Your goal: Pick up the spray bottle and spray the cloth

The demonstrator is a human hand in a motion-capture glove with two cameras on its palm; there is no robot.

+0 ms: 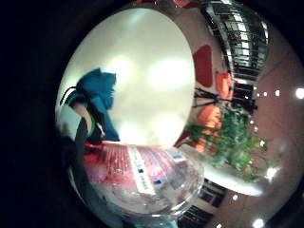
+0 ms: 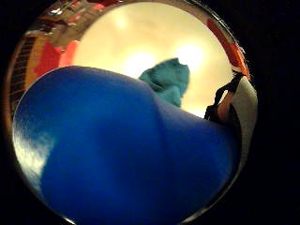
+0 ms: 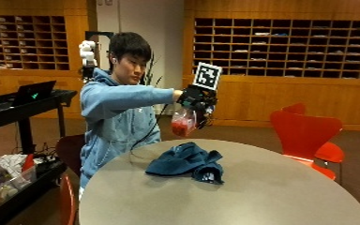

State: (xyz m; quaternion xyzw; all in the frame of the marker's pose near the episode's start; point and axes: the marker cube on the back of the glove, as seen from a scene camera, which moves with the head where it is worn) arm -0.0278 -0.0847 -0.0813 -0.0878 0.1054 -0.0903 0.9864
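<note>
Up above the counter point(image 3: 280, 187), the spray bottle point(image 3: 183, 123), clear with a reddish lower part, hangs in the air, grasped by the grip point(image 3: 195, 101) of the gloved right hand, whose fingers curl round its upper part. Directly below and a little toward the counter's middle, the blue cloth point(image 3: 186, 161) lies crumpled on the pale round top, well apart from the bottle. From the palm, the bottle's clear body point(image 1: 142, 180) sits close, the cloth point(image 1: 99, 95) beyond. An orange chair point(image 3: 304, 133) stands beside the counter.
</note>
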